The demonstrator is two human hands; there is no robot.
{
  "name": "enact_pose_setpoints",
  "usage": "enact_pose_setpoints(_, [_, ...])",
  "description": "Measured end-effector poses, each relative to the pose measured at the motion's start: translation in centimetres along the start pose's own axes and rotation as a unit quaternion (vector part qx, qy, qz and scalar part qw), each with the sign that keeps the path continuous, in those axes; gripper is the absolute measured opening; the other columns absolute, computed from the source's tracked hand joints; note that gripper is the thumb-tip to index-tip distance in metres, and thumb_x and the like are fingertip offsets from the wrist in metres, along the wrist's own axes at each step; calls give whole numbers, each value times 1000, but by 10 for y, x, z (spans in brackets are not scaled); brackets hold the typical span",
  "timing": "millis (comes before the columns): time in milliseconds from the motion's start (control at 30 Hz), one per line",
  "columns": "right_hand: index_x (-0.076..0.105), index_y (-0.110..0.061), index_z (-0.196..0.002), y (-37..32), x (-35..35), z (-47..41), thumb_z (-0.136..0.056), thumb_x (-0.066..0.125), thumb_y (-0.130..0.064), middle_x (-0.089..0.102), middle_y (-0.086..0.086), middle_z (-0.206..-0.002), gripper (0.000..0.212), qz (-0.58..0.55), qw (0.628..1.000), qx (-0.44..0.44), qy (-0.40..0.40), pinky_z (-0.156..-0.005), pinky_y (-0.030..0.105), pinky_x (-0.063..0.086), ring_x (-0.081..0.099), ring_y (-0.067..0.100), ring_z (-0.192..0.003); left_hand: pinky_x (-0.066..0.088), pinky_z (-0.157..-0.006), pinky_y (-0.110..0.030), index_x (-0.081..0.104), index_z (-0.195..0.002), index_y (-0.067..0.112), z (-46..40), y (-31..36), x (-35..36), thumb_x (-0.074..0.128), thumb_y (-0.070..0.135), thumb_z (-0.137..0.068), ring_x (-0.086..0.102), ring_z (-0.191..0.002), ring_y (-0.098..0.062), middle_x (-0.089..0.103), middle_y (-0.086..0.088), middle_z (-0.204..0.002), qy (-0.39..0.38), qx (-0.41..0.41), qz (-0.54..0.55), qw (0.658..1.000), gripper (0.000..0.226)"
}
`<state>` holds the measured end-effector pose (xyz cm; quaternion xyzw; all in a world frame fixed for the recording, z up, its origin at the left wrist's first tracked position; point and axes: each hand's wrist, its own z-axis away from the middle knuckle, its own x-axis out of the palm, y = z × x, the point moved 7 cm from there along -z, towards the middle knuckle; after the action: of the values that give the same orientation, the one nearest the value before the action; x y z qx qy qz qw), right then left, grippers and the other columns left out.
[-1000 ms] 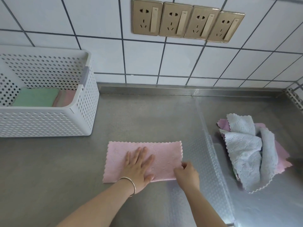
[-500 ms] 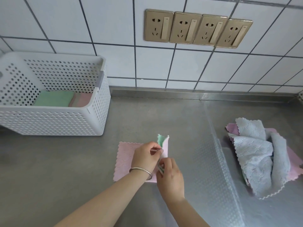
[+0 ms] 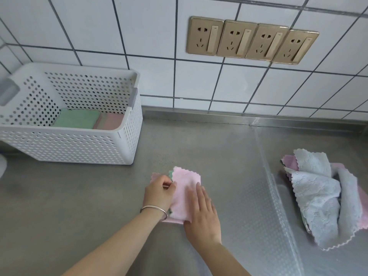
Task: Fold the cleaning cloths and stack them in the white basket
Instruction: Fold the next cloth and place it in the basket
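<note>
- Left hand (image 3: 159, 189) pinches the folded pink cloth's (image 3: 184, 196) left edge.
- Right hand (image 3: 201, 214) lies flat, fingers straight, pressing it.
- Cloth near the steel counter's (image 3: 79, 196) front edge; basket (image 3: 75, 144) back-left; unfolded cloths (image 3: 326, 198) right; tiled wall (image 3: 139, 36) behind.

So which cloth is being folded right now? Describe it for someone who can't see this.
On the steel counter, in front of the white basket, it is the small pink cloth under both hands. Unlike the crumpled grey and pink pile on the right, it lies flat, folded.
</note>
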<state>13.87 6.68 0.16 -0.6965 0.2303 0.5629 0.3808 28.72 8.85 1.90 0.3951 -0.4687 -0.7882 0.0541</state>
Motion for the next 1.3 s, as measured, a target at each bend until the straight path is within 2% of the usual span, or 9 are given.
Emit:
enact_pose_setpoints(267, [-7,-13,-149,-6,41,-7,-28,83,-17,58,3,-131,151,-5,996,-20,-92,-84,37,54,58,20,-118,42,-73,-29,41,-62,27,-20,-50,-17,59,17,-85,60,-90,-30,69,-9,-90,42,-100,-38,993,30])
enact_pose_setpoints(533, [-4,-14,-149,-4,51,-2,-53,66,-16,34,0,-143,118,48,996,-52,-55,-89,39,51,1,20,-145,47,-77,-32,51,-84,19,-20,-66,-19,60,17,-83,64,-88,-27,69,0,-90,77,-96,-29,992,9])
enact_pose_setpoints(667, [-8,-12,-149,-4,52,-1,-44,78,-16,33,-3,-144,136,63,995,-61,-43,-90,41,49,-12,17,-145,47,-76,-31,59,-92,17,-24,-70,-17,59,20,-84,65,-90,-27,71,3,-94,68,-66,-71,993,8])
enact_pose_setpoints(867, [44,-15,-131,-5,50,-2,-32,75,-23,50,-1,-137,104,57,994,-72,-66,-81,37,56,36,18,-132,44,-72,-30,51,-80,23,-21,-74,-19,61,17,-83,63,-86,-27,70,1,-88,87,-72,-44,993,12])
enact_pose_setpoints(1000, [68,-23,-114,-6,37,-8,-57,42,-37,62,-3,-126,64,75,991,-80,-77,-81,34,56,60,12,-115,46,-70,-32,53,-85,21,-19,-72,-21,63,15,-80,62,-87,-29,64,0,-93,88,-47,-61,993,13])
enact_pose_setpoints(1067, [69,-24,-112,-6,28,-16,-66,37,-36,62,-6,-125,56,74,992,-77,-69,-82,35,56,61,11,-113,48,-65,-35,58,-89,16,-18,-62,-22,68,12,-71,60,-84,-31,60,-6,-94,109,47,-154,981,21])
enact_pose_setpoints(1133, [63,-21,-119,-5,25,-27,-75,36,-34,57,-7,-130,53,72,993,-65,-63,-82,38,56,50,14,-125,48,-65,-34,58,-92,20,-13,-48,-14,63,18,-66,59,-82,-25,62,-2,-95,103,169,-259,945,27])
enact_pose_setpoints(1200, [50,-16,-128,-3,35,-34,-85,32,-34,52,-4,-134,51,85,993,-57,-67,-90,42,52,16,19,-143,42,-82,-34,60,-104,26,-6,-40,6,45,30,-68,61,-95,-20,65,5,-106,30,247,-318,915,39])
enact_pose_setpoints(1300, [46,-11,-133,0,55,-35,-99,5,-38,45,4,-143,60,89,991,-36,-94,-103,46,36,-7,16,-145,18,-108,-39,55,-126,16,-3,-59,35,34,40,-76,43,-128,-22,60,0,-128,-70,267,-394,877,58])
